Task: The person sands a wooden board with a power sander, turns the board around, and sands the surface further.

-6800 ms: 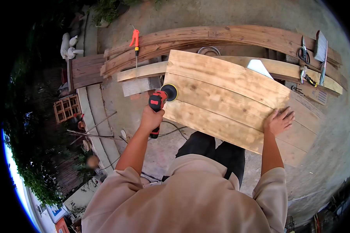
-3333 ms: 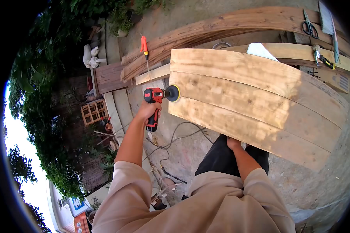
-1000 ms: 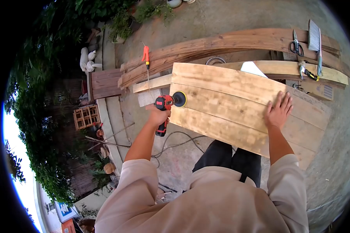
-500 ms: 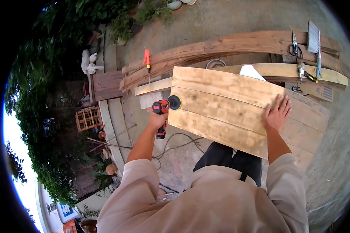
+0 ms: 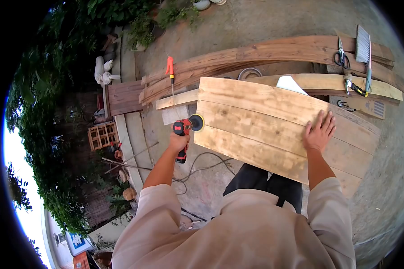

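My left hand (image 5: 178,141) is wrapped round the grip of a red and black cordless drill (image 5: 182,127). A round sanding disc (image 5: 196,122) with a yellow edge is fitted to the drill and meets the left edge of the wooden panel (image 5: 251,123). Whether the disc is turning I cannot tell. The panel is made of several joined boards, with darker blotches on its surface. My right hand (image 5: 319,132) lies flat on the panel's right part, fingers spread.
Long brown planks (image 5: 274,51) lie beyond the panel. Scissors (image 5: 341,57), a brush (image 5: 363,49) and a yellow-black handled tool (image 5: 358,88) rest on the boards at right. An orange air blow gun (image 5: 169,67) stands at left. A cable (image 5: 197,163) runs over the ground.
The left hand and the drill have shifted slightly left, taking the sanding disc from the panel's surface out to its left edge. My right hand has stayed in place.
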Tool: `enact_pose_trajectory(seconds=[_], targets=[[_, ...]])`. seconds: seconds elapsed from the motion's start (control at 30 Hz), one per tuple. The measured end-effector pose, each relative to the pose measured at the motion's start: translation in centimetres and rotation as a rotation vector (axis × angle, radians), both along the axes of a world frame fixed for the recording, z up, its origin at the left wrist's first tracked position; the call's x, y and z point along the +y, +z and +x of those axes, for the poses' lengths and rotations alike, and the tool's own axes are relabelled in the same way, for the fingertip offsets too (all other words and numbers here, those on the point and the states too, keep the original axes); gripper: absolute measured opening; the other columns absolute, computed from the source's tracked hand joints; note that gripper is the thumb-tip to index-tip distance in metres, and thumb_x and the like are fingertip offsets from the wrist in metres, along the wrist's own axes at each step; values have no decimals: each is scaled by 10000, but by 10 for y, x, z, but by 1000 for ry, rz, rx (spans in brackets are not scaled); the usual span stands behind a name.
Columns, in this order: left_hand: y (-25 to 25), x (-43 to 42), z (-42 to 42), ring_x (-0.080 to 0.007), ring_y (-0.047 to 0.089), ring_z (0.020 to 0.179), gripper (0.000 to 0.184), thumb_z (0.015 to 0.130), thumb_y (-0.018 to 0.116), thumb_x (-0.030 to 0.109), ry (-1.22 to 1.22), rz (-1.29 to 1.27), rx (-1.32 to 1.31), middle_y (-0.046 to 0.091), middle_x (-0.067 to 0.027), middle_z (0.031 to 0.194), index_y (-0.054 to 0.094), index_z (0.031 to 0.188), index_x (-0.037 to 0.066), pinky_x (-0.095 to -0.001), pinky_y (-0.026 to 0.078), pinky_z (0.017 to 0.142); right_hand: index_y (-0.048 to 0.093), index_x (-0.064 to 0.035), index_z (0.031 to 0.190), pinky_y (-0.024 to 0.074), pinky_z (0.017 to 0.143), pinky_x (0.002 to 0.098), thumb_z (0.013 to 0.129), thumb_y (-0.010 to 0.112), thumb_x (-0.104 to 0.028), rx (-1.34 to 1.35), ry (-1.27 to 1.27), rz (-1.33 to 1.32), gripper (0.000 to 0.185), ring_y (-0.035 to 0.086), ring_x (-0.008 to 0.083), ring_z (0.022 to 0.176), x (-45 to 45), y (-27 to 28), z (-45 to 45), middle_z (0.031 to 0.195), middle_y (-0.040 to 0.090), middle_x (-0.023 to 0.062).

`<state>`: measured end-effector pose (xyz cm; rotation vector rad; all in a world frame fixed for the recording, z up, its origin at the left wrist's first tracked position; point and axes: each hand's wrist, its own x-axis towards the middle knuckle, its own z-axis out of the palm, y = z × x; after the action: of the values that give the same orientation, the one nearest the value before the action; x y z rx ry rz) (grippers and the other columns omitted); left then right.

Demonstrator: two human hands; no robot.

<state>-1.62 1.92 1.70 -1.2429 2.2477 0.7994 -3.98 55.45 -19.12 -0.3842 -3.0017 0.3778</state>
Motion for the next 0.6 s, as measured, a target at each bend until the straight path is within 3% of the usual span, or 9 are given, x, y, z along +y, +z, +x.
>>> enact_pose_trajectory(seconds=[0.17, 0.3, 0.47, 0.6], targets=[[5, 14, 7, -204, 664, 524, 62, 838, 713, 61, -117, 24, -7, 670, -98, 675, 675, 818, 16, -391, 531, 499, 351, -201, 1702, 122, 1323, 582, 1014, 562, -437, 24, 1, -13, 757, 197, 387, 1645, -3, 3, 0, 1787, 235, 158], [3, 18, -1, -202, 666, 524, 82, 837, 715, 67, -75, 28, 0, 657, -92, 651, 665, 800, 14, -390, 532, 497, 354, -202, 1700, 123, 1324, 580, 1014, 560, -437, 5, -2, -12, 754, 195, 384, 1646, -3, 9, 0, 1787, 236, 157], [-11, 6, 3, -205, 694, 546, 93, 829, 726, 92, -163, -39, 2, 695, -107, 666, 689, 804, 11, -401, 555, 521, 358, -198, 1698, 123, 1324, 580, 1016, 561, -442, 15, 0, 9, 753, 195, 383, 1647, -1, 3, 0, 1786, 238, 157], [6, 29, -1, -214, 694, 536, 93, 820, 730, 87, -215, -112, -96, 692, -114, 650, 695, 809, 2, -403, 557, 519, 359, -194, 1697, 124, 1325, 580, 1017, 560, -445, 26, -2, -16, 753, 198, 383, 1646, -4, 11, 0, 1787, 237, 156]])
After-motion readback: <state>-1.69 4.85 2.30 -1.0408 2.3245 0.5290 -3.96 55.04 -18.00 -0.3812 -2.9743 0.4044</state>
